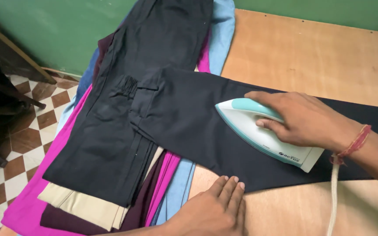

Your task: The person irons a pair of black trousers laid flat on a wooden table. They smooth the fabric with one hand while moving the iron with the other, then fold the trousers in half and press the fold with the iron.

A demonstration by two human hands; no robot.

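While it lies flat at the near edge of the counter [311,57], the left hand [217,207] has its fingers [230,185] released and stretched out, tips pressing the near hem of the black trousers [189,113], seemingly to keep the cloth taut and still; just beyond it, the right hand [300,118] is clenched around the handle of the white and teal iron [263,135], whose sole sits flat on the trouser leg with its nose toward the left edge; a pale cord [332,196] trails off the near edge; farther left, the trousers' upper part drapes over a stack of folded clothes [88,205], pink, cream, maroon and blue, at the counter's left end.
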